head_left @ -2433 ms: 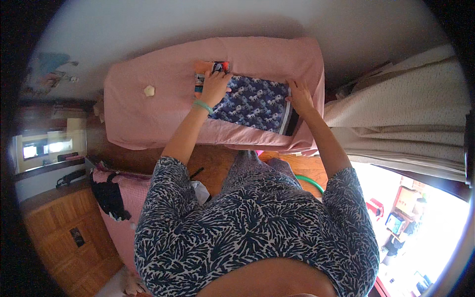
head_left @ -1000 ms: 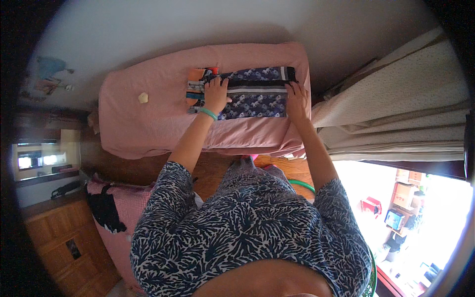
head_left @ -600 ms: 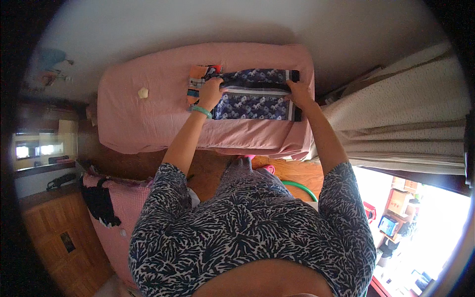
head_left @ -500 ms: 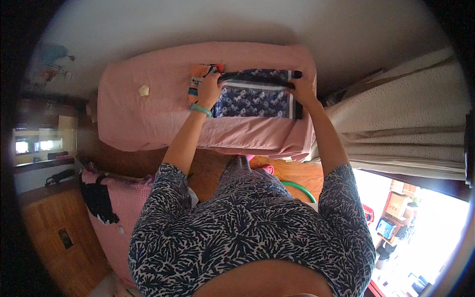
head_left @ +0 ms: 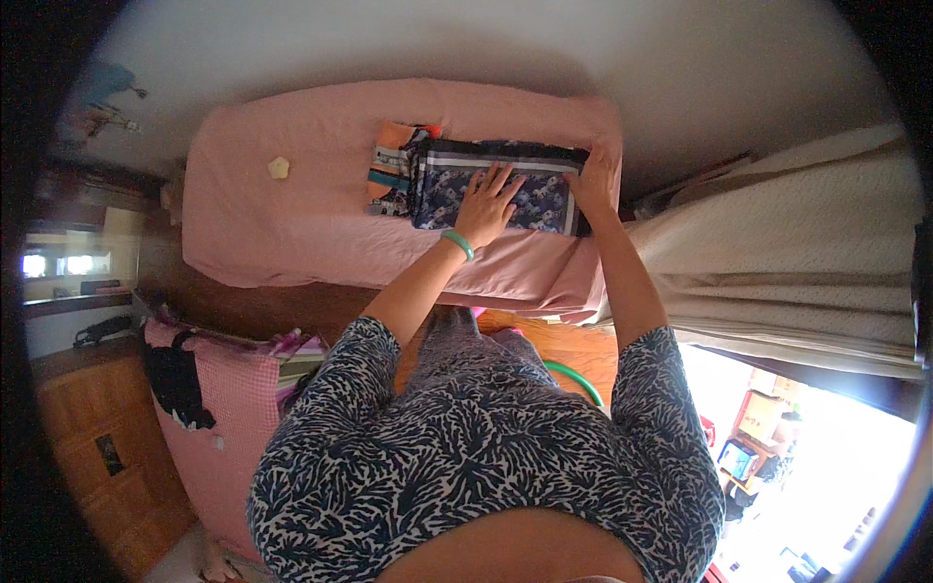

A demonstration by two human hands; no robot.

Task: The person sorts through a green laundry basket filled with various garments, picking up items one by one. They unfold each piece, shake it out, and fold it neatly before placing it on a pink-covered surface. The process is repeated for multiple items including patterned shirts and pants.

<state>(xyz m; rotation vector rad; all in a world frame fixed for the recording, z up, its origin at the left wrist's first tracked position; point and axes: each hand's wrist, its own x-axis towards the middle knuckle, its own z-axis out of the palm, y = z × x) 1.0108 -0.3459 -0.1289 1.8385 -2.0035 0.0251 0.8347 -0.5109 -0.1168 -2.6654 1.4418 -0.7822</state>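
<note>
A folded navy scarf (head_left: 544, 202) with a white stripe, black border and pale pattern lies flat on the pink-covered bed (head_left: 321, 233). On its middle rests my left hand (head_left: 487, 206), palm down with the fingers spread and a green bangle at the wrist. My right hand (head_left: 594, 185) lies along the scarf's right end, fingers stretched out and thumb apart on the cloth. Past the scarf's left end a second folded cloth (head_left: 390, 170) shows, in orange, grey and teal; I cannot tell whether it runs under the scarf.
A small cream star-shaped object (head_left: 279, 168) lies on the bed's left part. A beige curtain (head_left: 768, 262) hangs at the right. Behind on the left stands something draped in pink checked cloth (head_left: 238, 389). A green hoop-like curve (head_left: 575, 379) shows on the wooden floor.
The far edge of the scarf, held up in both hands before, now lies down flat. My left hand has moved right from its left end to its middle, with fingers spread.
</note>
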